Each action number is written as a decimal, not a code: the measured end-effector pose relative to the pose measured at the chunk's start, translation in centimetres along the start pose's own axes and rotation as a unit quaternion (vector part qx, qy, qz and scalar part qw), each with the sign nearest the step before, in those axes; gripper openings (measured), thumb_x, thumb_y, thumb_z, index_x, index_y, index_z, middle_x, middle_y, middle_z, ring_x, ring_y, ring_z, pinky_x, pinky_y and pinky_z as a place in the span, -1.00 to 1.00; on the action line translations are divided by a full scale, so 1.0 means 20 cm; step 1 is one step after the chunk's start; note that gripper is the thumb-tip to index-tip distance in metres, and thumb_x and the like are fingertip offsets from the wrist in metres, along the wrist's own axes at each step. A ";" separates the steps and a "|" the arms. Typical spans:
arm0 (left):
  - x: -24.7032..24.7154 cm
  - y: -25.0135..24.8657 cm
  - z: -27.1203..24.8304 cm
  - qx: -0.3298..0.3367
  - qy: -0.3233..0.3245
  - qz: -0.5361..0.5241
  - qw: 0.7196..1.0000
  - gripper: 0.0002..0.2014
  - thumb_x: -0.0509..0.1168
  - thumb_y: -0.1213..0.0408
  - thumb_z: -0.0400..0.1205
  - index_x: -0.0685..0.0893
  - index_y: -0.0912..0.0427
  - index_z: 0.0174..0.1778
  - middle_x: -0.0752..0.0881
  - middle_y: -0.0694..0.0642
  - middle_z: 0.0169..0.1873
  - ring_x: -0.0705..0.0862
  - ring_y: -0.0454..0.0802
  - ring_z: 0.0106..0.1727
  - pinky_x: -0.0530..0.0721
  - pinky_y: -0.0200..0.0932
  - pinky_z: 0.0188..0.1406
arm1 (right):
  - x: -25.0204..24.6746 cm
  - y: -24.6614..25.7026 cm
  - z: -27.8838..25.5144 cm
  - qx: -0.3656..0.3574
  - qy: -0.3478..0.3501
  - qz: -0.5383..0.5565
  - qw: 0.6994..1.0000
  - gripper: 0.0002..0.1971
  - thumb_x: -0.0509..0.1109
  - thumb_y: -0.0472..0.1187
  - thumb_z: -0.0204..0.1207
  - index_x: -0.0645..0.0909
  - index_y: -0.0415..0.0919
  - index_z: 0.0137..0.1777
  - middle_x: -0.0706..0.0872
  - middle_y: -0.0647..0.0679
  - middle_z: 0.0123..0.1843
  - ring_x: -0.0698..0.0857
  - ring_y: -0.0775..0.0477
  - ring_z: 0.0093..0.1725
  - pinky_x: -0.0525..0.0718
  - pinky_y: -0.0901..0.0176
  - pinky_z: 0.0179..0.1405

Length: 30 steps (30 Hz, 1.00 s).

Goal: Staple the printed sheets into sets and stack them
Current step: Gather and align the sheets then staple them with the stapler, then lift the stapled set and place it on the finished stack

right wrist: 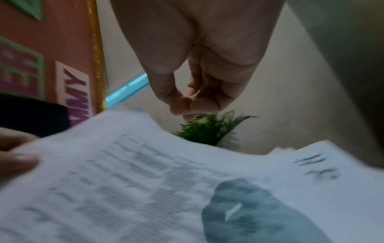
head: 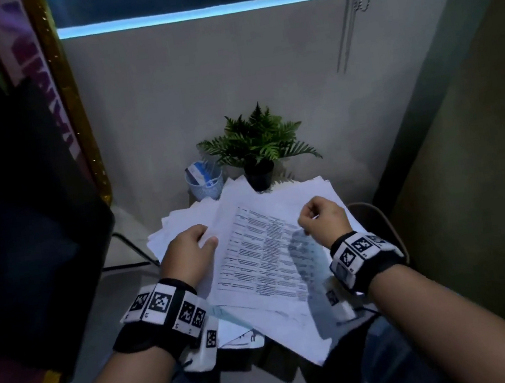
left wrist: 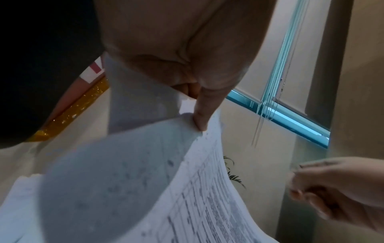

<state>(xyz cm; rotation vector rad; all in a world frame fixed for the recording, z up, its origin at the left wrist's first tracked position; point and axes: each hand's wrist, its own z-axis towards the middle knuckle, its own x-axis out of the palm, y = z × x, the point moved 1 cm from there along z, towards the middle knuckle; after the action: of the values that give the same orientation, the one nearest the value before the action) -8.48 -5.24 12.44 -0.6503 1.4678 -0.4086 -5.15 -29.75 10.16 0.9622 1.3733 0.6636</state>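
- Two hands over one loose spread of printed sheets (head: 262, 248); potted fern (head: 254, 145) taken as the landmark, places given from it.
- Far left of the fern: pink banner with large letters, cut off by the frame; only "MMY" readable in the right wrist view, the rest not legible.
- Just left of the fern: pale cup (head: 205, 183) holding a blue-and-white packet, print too small to read.
- Nearer than the fern and to its left: left hand (head: 188, 249), thumb on top of the lifted sheet's left edge, fingers curled beneath it, pinching the paper; sheet bowed upward in the left wrist view.
- Straight in front of the fern: lifted sheet, long axis running from the fern toward the body, slightly slanted; table-like rows of text on it, too blurred to read.
- Under it, more white sheets fanned untidily, some edges reaching almost to the fern's pot.
- Nearer than the fern and to its right: right hand (head: 323, 217), above the sheet's right edge, fingertips bunched against the thumb; nothing visibly held between them.
- No stapler visible in any view.
- Likely step: gathering pages into a set. Left hand already has the edge, so squaring probably falls to the right hand, with the sheet's right edge lying just below its fingertips.
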 end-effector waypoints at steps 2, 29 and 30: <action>-0.01 0.01 0.04 -0.008 -0.014 0.035 0.999 -0.84 0.24 0.23 0.66 0.65 0.20 0.05 0.70 0.21 -0.08 0.60 0.17 -0.04 0.35 -0.15 -0.17 | -0.12 -0.09 0.11 0.032 -0.027 -0.039 0.998 -0.81 0.35 -0.41 0.40 0.49 -0.10 -0.29 0.61 -0.13 -0.36 0.69 -0.22 -0.26 0.62 0.14 -0.30; -0.38 -0.33 0.10 0.234 -0.149 0.071 0.958 -0.72 0.21 -0.16 0.54 0.57 -0.05 -0.33 0.65 -0.16 -0.31 0.63 -0.05 -0.06 0.13 0.32 0.49 | -0.16 0.39 0.09 -0.118 0.127 0.104 0.979 -0.80 0.47 -0.22 0.49 0.61 0.00 0.07 0.74 0.01 0.06 0.70 -0.08 0.13 0.62 -0.17 0.29; -0.39 -0.33 0.08 0.210 -0.182 0.071 0.958 -0.70 0.27 -0.16 0.54 0.58 -0.02 -0.32 0.65 -0.14 -0.28 0.61 -0.02 -0.01 0.03 0.28 0.53 | -0.17 0.41 0.07 -0.127 0.112 0.120 0.978 -0.83 0.48 -0.26 0.47 0.63 0.02 -0.05 0.76 0.02 -0.04 0.73 -0.07 0.06 0.66 -0.11 0.24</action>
<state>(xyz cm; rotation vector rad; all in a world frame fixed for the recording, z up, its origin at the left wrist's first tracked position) -6.70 -5.28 22.66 -0.2570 1.0245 -0.4461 -3.05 -28.90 18.79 0.8740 1.3370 1.1309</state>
